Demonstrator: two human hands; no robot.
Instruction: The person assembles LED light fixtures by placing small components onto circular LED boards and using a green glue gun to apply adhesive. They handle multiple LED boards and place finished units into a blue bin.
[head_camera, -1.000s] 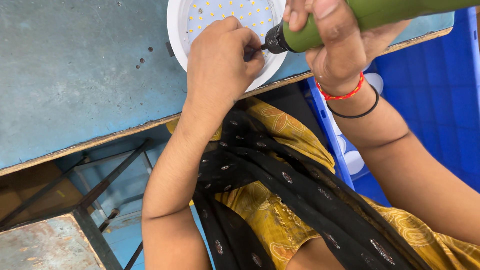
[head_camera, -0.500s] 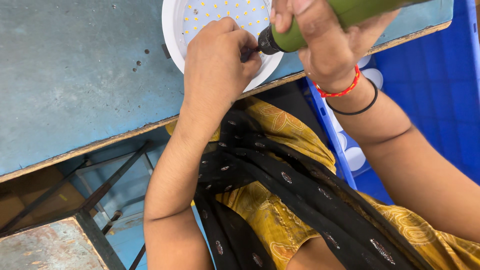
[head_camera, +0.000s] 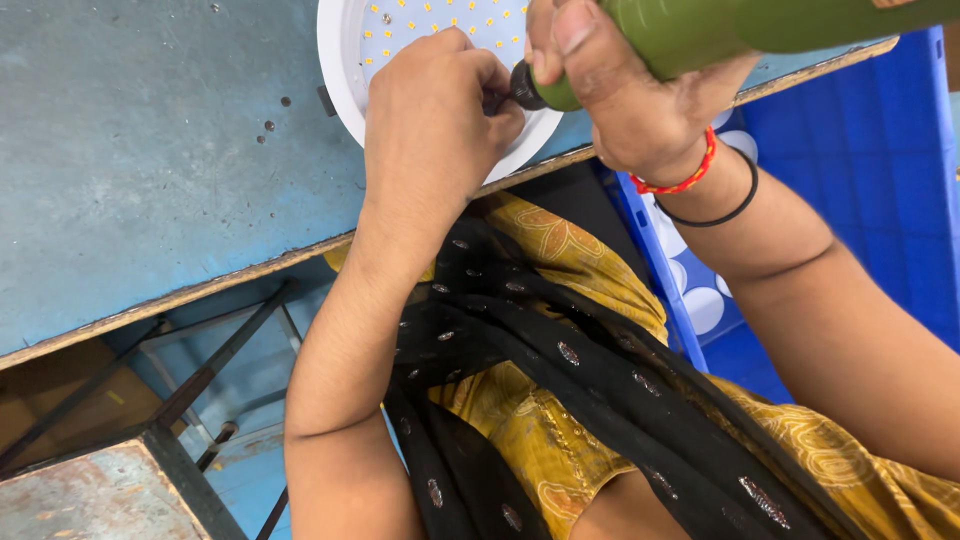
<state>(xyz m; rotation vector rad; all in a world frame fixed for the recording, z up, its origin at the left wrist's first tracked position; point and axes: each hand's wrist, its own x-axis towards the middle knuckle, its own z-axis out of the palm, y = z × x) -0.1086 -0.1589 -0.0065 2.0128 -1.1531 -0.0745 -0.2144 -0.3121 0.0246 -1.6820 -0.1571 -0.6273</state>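
A round white lamp housing (head_camera: 345, 75) with a board of small yellow dots lies on the blue-grey worktable near its front edge. My left hand (head_camera: 435, 120) rests on the housing's near rim, fingers curled around the black tip of a green electric screwdriver (head_camera: 720, 30). My right hand (head_camera: 625, 90) grips the screwdriver's green body, tilted down to the left towards the rim. What the left fingertips pinch is hidden.
The worktable (head_camera: 150, 170) has a worn wooden front edge and a few small dark screws (head_camera: 268, 125) left of the housing. A blue plastic crate (head_camera: 860, 170) with white round parts (head_camera: 705, 305) stands at the right. A metal frame (head_camera: 200, 380) sits below the table.
The screwdriver tip and both hands have shifted slightly up and left along the housing's rim. The left fingers have closed more tightly around the tip.
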